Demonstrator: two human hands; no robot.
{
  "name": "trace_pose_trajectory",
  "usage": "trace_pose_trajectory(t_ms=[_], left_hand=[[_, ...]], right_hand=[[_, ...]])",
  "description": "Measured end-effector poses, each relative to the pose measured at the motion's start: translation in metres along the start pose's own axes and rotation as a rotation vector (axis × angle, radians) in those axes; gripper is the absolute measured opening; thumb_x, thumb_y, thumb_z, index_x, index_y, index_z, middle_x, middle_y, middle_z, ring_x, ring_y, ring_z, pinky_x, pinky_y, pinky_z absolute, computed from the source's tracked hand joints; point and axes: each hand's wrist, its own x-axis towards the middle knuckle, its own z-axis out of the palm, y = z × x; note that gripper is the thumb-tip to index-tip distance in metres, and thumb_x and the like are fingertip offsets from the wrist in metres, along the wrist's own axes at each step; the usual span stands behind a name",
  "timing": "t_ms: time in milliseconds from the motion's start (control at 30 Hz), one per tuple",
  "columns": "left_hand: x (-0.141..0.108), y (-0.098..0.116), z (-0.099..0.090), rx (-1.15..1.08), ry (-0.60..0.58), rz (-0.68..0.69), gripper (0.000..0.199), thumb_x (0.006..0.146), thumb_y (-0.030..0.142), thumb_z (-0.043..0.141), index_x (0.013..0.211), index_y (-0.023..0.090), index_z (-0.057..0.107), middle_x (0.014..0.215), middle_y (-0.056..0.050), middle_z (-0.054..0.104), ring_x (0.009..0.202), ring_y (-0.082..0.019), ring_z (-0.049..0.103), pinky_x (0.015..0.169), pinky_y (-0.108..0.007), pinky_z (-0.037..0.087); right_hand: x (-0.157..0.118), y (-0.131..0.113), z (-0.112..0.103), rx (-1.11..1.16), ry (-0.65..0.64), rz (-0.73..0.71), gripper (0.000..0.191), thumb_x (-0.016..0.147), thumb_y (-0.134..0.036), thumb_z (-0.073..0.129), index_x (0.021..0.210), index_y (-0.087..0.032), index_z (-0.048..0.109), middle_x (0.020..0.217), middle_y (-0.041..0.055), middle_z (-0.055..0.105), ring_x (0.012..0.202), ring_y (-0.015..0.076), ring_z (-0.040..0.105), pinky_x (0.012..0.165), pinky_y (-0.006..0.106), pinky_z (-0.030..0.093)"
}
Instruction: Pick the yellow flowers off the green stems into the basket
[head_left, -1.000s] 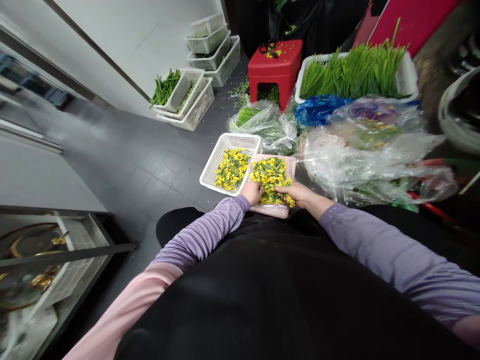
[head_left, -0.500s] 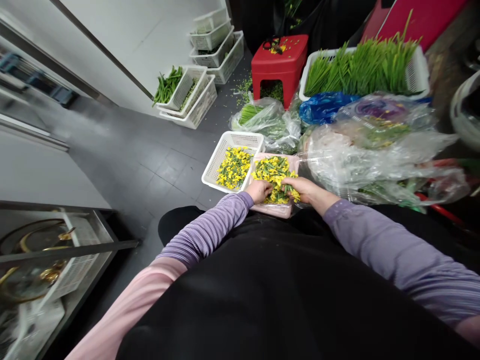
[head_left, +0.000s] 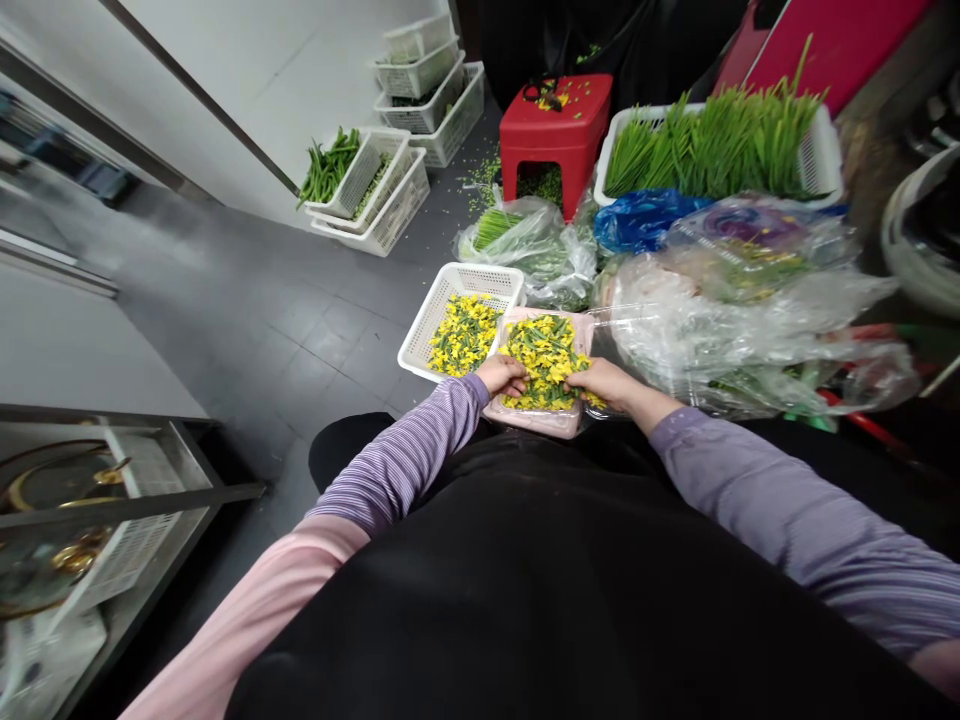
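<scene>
Yellow flowers with green stems (head_left: 541,350) fill a pale pink tray (head_left: 517,412) at my lap. My left hand (head_left: 504,375) is at the tray's left side, its fingers pinched together at the edge of the heap; what they hold is too small to make out. At the right side my right hand (head_left: 602,383) is closed on some yellow flowers, their heads showing by the thumb and below the fingers. Touching the tray's left edge, a white plastic basket (head_left: 424,310) holds more of the same flowers.
Clear plastic bags of greens (head_left: 675,320) lie to the right. Behind them are a basket of upright green stalks (head_left: 720,150) and a red stool (head_left: 555,120) with scissors on it. White baskets (head_left: 390,205) stand along the wall. A metal rack (head_left: 180,500) is at lower left.
My left hand has drawn back slightly left, out of the flowers. My right hand stays at the tray's right side, with fewer flowers showing at its fingers. The view has shifted slightly.
</scene>
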Motion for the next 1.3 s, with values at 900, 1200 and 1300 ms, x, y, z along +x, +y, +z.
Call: trace_pose_trajectory(t_ms=[900, 1200, 1300], left_hand=[[-0.03, 0.024, 0.014, 0.139, -0.145, 0.204, 0.014, 0.071, 0.016, 0.047, 0.081, 0.012, 0.057, 0.068, -0.001, 0.056, 0.045, -0.004, 0.048, 0.039, -0.015, 0.036], [-0.026, 0.016, 0.024, 0.58, 0.173, 0.534, 0.031, 0.064, 0.018, 0.06, 0.095, 0.013, 0.057, 0.076, 0.001, 0.056, 0.062, -0.006, 0.05, 0.066, -0.021, 0.044], [-0.025, 0.014, 0.026, 0.589, 0.115, 0.566, 0.024, 0.066, 0.02, 0.06, 0.089, 0.013, 0.06, 0.082, -0.001, 0.057, 0.064, -0.007, 0.052, 0.067, -0.021, 0.044]], right_hand=[[-0.016, -0.03, -0.005, 0.411, -0.29, 0.039, 0.016, 0.06, -0.024, 0.066, 0.065, -0.014, 0.055, 0.056, -0.0009, 0.053, 0.037, 0.0045, 0.036, 0.032, 0.018, 0.022], [-0.021, -0.033, -0.005, 0.507, -0.33, 0.109, 0.011, 0.061, -0.021, 0.062, 0.065, -0.013, 0.056, 0.054, -0.0009, 0.051, 0.036, 0.0045, 0.036, 0.031, 0.018, 0.023], [-0.023, -0.034, -0.004, 0.51, -0.345, 0.108, 0.012, 0.061, -0.021, 0.062, 0.065, -0.012, 0.055, 0.055, -0.0005, 0.052, 0.036, 0.0044, 0.037, 0.031, 0.018, 0.024]])
